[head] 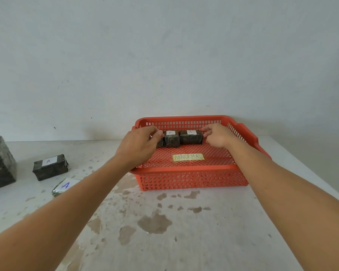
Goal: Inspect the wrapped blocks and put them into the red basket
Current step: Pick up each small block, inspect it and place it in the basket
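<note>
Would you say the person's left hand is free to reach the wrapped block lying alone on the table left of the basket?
Probably yes, once it lets go. The left hand is now at a block inside the red basket, but nothing stands between it and the lone wrapped block on the open table.

The basket (192, 169) sat on the table (164, 231), back against the wall (164, 55). Two blocks (171, 138) (191, 137) stood side by side in its back part — one hand (139, 145) at the left, one (217, 136) at the right. Left of the basket lay two more blocks (50, 167) (64, 186) and a stack (0, 163).
</note>
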